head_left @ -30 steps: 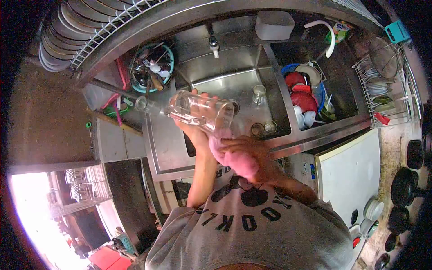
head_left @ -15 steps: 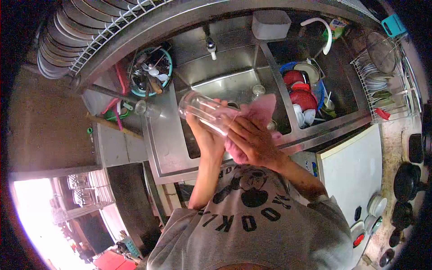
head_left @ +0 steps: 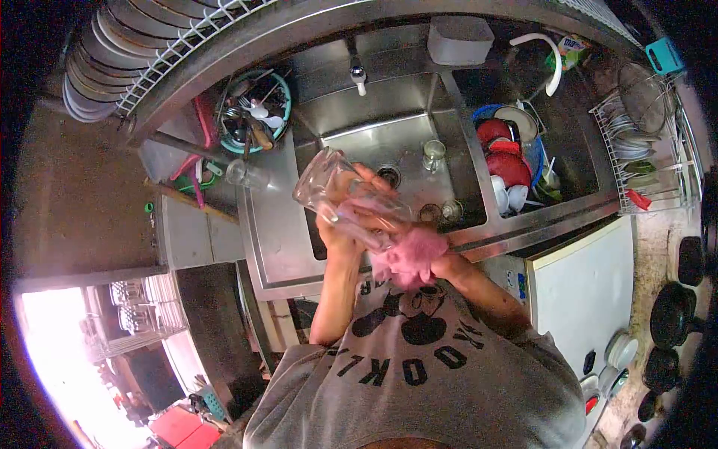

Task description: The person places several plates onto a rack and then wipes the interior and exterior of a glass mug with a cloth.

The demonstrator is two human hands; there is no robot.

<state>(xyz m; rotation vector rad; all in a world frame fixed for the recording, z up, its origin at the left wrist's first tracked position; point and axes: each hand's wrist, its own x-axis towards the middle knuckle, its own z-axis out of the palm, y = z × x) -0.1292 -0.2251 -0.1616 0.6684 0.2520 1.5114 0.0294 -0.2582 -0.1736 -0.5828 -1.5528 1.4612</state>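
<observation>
Above the left sink basin (head_left: 381,142), a clear glass vessel (head_left: 329,198) lies tilted in my left hand (head_left: 340,232), whose fingers wrap round its far side. My right hand (head_left: 446,267) is at the lower right end of the glass, mostly covered by a pink cloth (head_left: 413,257) that it holds against that end. Several small glasses, one of them a glass mug (head_left: 434,156), are in the basin below, near the drain (head_left: 389,175).
Another glass (head_left: 247,174) lies on the left counter beside a basket of cutlery (head_left: 254,112). Red and white dishes fill a blue basin (head_left: 540,153) in the right sink. A faucet (head_left: 357,73) and a grey tub (head_left: 460,41) are at the back; a dish rack (head_left: 609,142) is at right.
The pink cloth has bunched up and moved down to the glass's lower right end with my right hand. The glass has shifted slightly left, and the camera view has shifted a little.
</observation>
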